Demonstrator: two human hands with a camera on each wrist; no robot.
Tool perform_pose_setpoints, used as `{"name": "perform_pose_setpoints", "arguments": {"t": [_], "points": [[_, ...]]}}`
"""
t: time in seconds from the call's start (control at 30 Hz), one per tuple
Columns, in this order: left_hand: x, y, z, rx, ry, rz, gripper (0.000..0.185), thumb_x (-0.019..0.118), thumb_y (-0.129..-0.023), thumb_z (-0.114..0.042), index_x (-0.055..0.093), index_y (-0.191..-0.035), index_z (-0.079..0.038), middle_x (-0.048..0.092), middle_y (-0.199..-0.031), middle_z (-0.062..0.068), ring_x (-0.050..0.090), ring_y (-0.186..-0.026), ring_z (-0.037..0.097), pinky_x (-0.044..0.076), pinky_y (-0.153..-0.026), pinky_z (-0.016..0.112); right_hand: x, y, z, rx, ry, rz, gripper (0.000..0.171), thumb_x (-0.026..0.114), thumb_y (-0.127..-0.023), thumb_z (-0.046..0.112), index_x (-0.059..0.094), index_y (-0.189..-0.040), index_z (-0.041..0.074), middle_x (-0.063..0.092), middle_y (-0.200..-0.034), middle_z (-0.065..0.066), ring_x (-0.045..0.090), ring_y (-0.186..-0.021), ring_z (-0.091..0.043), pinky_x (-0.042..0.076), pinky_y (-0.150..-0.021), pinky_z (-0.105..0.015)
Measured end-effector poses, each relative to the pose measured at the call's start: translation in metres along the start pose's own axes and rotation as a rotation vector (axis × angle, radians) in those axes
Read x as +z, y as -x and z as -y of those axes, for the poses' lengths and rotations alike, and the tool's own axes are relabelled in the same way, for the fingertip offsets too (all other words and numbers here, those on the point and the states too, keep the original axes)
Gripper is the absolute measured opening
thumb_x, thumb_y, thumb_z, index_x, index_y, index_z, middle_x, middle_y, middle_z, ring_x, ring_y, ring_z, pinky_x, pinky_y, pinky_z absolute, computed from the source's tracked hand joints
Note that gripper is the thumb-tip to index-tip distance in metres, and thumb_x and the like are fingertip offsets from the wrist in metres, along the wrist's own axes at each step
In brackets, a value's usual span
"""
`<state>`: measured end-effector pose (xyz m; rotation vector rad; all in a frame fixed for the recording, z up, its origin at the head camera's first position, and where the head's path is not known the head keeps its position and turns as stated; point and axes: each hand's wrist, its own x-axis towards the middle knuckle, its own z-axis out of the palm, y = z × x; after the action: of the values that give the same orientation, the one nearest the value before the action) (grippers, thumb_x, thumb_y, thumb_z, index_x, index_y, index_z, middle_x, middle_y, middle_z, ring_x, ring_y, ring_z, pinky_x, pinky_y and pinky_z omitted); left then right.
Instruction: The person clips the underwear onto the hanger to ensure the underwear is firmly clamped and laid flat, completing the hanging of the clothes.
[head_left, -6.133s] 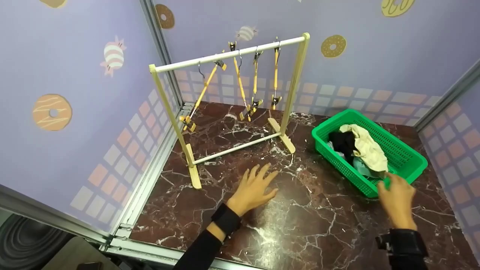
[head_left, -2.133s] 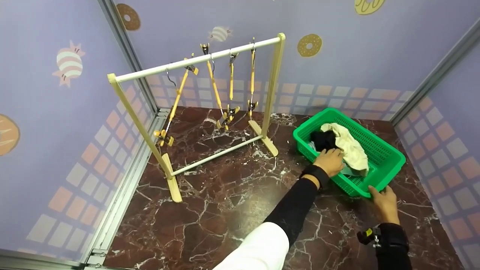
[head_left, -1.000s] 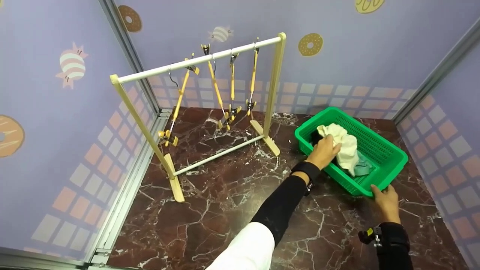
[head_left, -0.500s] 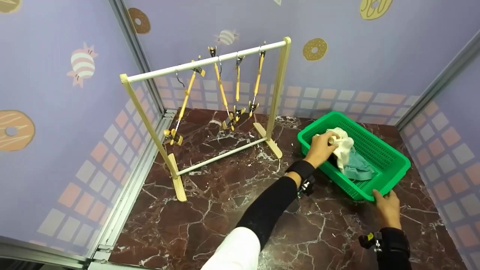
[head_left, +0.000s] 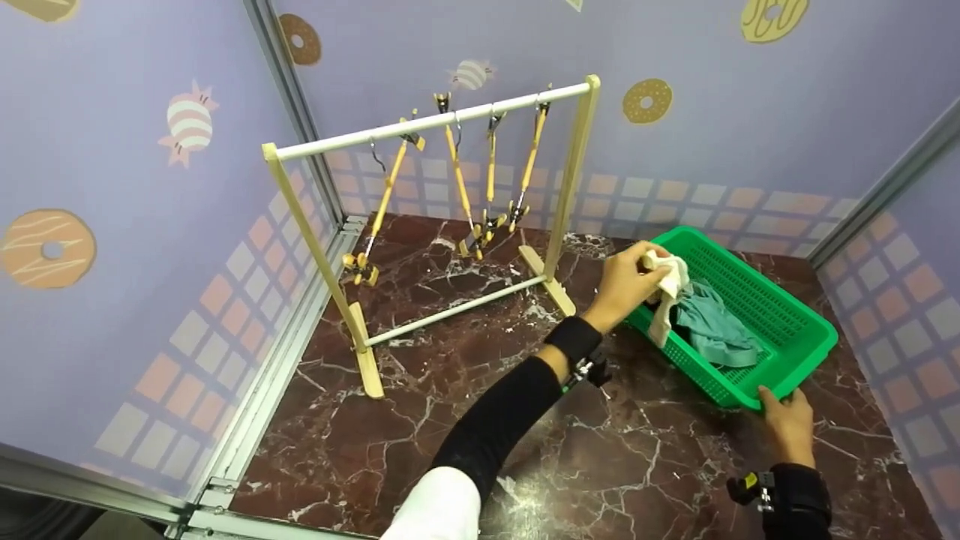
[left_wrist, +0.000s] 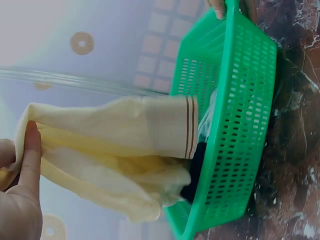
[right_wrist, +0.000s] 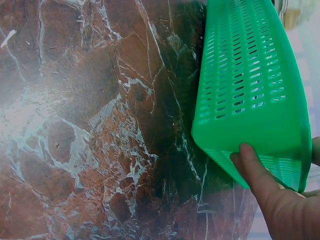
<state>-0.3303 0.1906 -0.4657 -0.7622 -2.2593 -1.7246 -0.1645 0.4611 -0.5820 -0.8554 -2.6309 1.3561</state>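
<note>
My left hand (head_left: 621, 289) pinches a cream garment (head_left: 673, 276) between thumb and fingers, above the near left rim of the green basket (head_left: 810, 352). The left wrist view shows this garment (left_wrist: 170, 122) hanging down, with brown stripes along one edge; its lower end is at the basket's rim. My right hand (head_left: 791, 429) grips the basket's near right end, fingers (right_wrist: 255, 167) against the outer wall and part of the hand behind the rim. Inside the basket lies a teal garment (head_left: 716, 326). A black cloth (left_wrist: 196, 172) is partly hidden beside it.
To the left stands a wooden rack (head_left: 577, 180) with a white rail. Several yellow clip hangers (head_left: 459, 169) dangle from it at different tilts. Patterned walls (head_left: 720, 135) enclose the dark marbled tabletop (head_left: 600, 457) at the back and sides.
My left hand came from the tabletop to the basket, took hold of the cream garment and lifted it leftward, uncovering the teal one. My right hand took hold of the basket's end.
</note>
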Motion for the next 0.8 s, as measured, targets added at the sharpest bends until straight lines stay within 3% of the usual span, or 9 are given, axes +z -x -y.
{"name": "perform_pose_setpoints", "arguments": {"t": [0.13,0.27,0.53,0.67,0.8], "points": [[-0.020,0.007,0.003,-0.004,0.002,-0.044,0.019,0.079,-0.090,-0.014,0.074,-0.106,-0.006,0.076,-0.104,0.009,0.064,-0.081,0.003,0.053,-0.073,0.013,0.001,0.000,0.001,0.016,-0.024,0.026,0.063,0.039,-0.108,0.035,0.029,-0.146,-0.014,0.048,-0.119,-0.029,0.046,-0.112,-0.040,0.042,-0.092,-0.049],[-0.040,0.020,0.008,-0.015,0.017,-0.062,0.019,0.079,-0.089,-0.014,0.074,-0.106,-0.007,0.076,-0.103,0.008,0.064,-0.083,0.005,0.054,-0.076,0.017,0.000,0.001,0.002,0.024,-0.040,0.045,0.066,0.037,-0.109,0.036,0.023,-0.149,-0.015,0.041,-0.132,-0.036,0.042,-0.121,-0.046,0.039,-0.099,-0.056],[-0.075,0.052,0.025,-0.107,0.147,-0.072,0.019,0.076,-0.088,-0.003,0.070,-0.106,-0.001,0.071,-0.098,0.011,0.063,-0.079,0.007,0.059,-0.067,0.021,0.000,0.001,0.001,0.018,-0.014,0.019,0.062,0.039,-0.109,0.033,0.027,-0.146,-0.016,0.044,-0.123,-0.033,0.044,-0.113,-0.043,0.041,-0.093,-0.052],[-0.094,0.069,0.041,-0.148,0.100,-0.098,0.019,0.076,-0.088,-0.003,0.070,-0.106,-0.002,0.067,-0.087,0.007,0.058,-0.071,0.007,0.056,-0.059,0.021,0.001,0.001,0.000,0.018,-0.001,0.020,0.060,0.040,-0.108,0.032,0.029,-0.143,-0.016,0.046,-0.116,-0.032,0.045,-0.109,-0.043,0.042,-0.090,-0.051],[-0.112,0.086,0.059,-0.163,0.038,-0.135,0.019,0.078,-0.088,-0.006,0.071,-0.106,-0.002,0.068,-0.088,0.009,0.055,-0.070,0.007,0.052,-0.061,0.019,-0.001,0.001,0.002,0.017,-0.012,0.028,0.061,0.038,-0.108,0.034,0.028,-0.144,-0.015,0.043,-0.123,-0.035,0.044,-0.113,-0.045,0.041,-0.093,-0.055]]}}
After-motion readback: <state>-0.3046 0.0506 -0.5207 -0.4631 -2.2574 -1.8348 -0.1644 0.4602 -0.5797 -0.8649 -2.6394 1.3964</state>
